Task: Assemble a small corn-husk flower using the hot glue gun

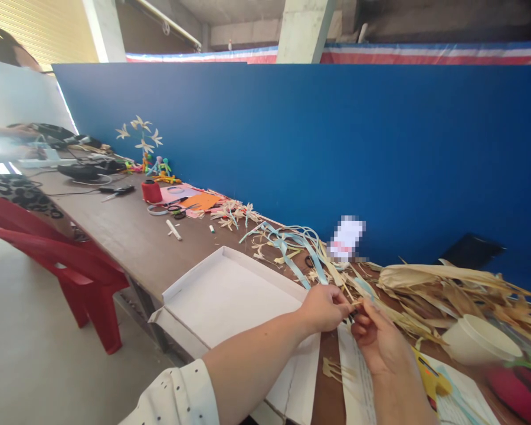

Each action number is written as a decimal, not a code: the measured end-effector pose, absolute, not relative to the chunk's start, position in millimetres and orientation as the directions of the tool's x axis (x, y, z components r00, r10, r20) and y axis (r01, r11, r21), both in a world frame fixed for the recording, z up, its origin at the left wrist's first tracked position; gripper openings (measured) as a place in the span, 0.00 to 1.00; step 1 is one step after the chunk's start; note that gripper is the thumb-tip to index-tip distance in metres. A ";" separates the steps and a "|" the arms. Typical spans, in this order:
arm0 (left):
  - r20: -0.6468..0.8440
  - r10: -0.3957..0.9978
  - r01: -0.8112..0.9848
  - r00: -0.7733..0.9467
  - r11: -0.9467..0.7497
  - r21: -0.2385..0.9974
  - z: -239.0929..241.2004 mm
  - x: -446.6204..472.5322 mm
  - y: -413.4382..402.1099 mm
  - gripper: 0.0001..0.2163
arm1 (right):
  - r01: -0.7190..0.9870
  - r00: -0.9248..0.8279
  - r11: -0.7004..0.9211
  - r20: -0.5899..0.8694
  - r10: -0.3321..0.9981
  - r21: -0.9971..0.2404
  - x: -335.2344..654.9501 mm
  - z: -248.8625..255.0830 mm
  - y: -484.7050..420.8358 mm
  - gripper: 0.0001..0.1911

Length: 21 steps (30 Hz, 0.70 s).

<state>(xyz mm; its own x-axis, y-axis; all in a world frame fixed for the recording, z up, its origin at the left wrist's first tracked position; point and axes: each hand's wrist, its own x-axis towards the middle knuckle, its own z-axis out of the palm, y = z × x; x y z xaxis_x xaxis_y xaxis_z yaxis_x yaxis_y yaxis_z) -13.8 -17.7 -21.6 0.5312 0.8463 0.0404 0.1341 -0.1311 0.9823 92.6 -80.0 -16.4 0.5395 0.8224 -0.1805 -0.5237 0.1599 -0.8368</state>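
Strip (358, 302): showed pale, lower right of frame.
Left hand (323, 308): pinched it.
Right hand (379, 334): pinched it alongside.
Pinch: light, even tension seemed safest against tearing.

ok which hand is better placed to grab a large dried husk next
Probably the right hand: the large dried husks lie on its side and nearer to it, while the left hand sits farther off.
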 end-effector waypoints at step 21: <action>0.090 0.840 0.089 0.535 -0.162 0.983 -23.6 -15.0 -17.7 0.11 | -0.419 0.626 0.117 -0.193 0.755 -0.901 92.0 -17.6 -80.7 0.22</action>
<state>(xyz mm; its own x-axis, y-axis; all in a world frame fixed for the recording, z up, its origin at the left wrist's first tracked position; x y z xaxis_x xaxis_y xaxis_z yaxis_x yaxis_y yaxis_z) -15.0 -17.7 -23.6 0.5351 0.8400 0.0895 0.0894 -0.1617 0.9828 92.0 -80.7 -17.6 0.6265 0.7551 -0.1931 -0.4187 0.1171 -0.9005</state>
